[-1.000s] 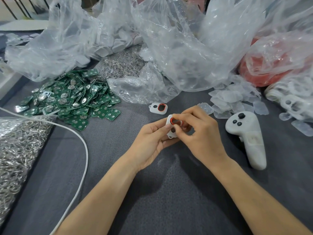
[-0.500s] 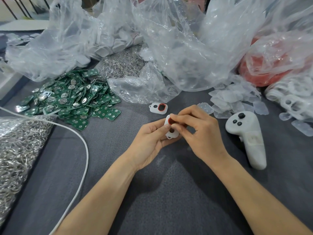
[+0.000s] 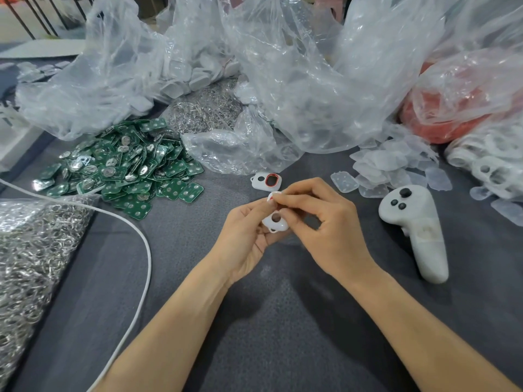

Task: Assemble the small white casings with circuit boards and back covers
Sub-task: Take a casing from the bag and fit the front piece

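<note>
Your left grip (image 3: 246, 233) holds the casing (image 3: 276, 222), long axis pointing away. Your right grip (image 3: 325, 222) pinches its far end.

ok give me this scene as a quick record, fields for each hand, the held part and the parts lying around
casing: white, round hole facing the camera, held in both hands
left hand: holds the casing from below
right hand: pinches the casing's top end
spare casing: on the cloth just beyond the hands, red ring in it
boards: green pile, far left
clear covers: loose pile, far right
controller: white, lying right of the right hand
</note>
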A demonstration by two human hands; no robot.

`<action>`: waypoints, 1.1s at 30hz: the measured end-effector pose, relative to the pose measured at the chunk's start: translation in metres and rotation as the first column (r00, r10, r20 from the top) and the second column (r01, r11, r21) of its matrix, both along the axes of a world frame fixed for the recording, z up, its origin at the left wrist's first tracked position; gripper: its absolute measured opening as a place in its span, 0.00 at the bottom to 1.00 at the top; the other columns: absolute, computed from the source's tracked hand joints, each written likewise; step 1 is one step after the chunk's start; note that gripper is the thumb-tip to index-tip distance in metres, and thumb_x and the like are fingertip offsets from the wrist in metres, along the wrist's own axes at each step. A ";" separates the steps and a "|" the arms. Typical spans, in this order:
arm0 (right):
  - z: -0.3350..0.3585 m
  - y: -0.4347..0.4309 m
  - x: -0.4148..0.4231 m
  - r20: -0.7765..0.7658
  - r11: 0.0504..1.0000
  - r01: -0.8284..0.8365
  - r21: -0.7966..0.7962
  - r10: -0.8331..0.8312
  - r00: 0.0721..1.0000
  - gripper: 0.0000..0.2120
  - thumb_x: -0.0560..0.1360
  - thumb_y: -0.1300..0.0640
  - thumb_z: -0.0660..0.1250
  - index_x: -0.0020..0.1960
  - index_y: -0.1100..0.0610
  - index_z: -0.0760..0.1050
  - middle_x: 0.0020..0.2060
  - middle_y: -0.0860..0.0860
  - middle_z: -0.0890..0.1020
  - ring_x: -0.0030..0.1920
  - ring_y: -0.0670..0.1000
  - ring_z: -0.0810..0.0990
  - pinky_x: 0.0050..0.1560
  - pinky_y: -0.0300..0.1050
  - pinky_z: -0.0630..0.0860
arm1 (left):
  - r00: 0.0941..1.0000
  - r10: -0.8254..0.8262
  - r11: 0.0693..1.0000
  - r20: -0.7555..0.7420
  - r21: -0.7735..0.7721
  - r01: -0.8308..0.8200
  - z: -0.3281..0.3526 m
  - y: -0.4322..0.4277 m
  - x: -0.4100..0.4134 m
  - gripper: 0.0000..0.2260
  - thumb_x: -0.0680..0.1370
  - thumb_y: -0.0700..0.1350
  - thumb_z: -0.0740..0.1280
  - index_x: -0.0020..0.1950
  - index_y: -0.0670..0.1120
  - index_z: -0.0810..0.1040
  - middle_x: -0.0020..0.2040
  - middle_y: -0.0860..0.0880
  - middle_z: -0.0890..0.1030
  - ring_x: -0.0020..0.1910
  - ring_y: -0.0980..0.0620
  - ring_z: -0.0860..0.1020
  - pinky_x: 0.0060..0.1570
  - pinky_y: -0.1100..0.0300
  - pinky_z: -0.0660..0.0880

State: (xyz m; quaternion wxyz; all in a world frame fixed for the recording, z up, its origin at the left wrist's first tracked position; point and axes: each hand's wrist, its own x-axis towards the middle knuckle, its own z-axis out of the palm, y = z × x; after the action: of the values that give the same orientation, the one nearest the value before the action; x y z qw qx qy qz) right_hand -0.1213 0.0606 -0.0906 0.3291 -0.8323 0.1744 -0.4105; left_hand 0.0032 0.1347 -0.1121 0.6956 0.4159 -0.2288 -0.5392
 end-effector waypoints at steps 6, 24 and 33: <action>0.003 -0.009 -0.002 0.125 0.819 -0.075 0.568 0.004 0.992 0.07 0.72 0.67 0.70 0.47 0.58 0.81 0.42 0.49 0.84 0.43 0.42 0.82 0.46 0.32 0.75 | 0.999 0.023 1.000 -0.038 0.018 -0.022 0.000 -0.004 0.000 0.11 0.73 0.43 0.65 0.47 0.38 0.85 0.46 0.39 0.84 0.47 0.47 0.84 0.45 0.58 0.80; -0.005 -0.021 -0.004 0.080 0.448 -0.133 0.884 0.137 0.987 0.03 0.72 0.66 0.69 0.46 0.63 0.79 0.34 0.55 0.81 0.31 0.46 0.76 0.32 0.36 0.74 | 0.984 -0.176 0.979 0.008 0.107 0.175 0.004 0.002 0.000 0.24 0.77 0.46 0.61 0.68 0.32 0.68 0.52 0.38 0.80 0.49 0.43 0.82 0.55 0.46 0.79; 0.000 -0.018 -0.004 0.065 0.446 -0.154 0.882 0.209 0.976 0.05 0.76 0.68 0.63 0.50 0.69 0.75 0.38 0.58 0.78 0.35 0.48 0.75 0.34 0.37 0.71 | 0.978 -0.209 0.971 0.008 0.123 0.206 0.005 0.002 0.000 0.24 0.76 0.45 0.61 0.68 0.32 0.67 0.51 0.38 0.80 0.48 0.43 0.81 0.56 0.47 0.78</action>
State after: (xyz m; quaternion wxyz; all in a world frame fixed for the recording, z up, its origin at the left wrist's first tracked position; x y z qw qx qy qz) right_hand -0.1256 0.0422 -0.0908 0.7478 -0.5674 0.2795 -0.2018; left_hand 0.0036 0.1368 -0.1067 0.6064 0.4371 -0.2450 -0.6175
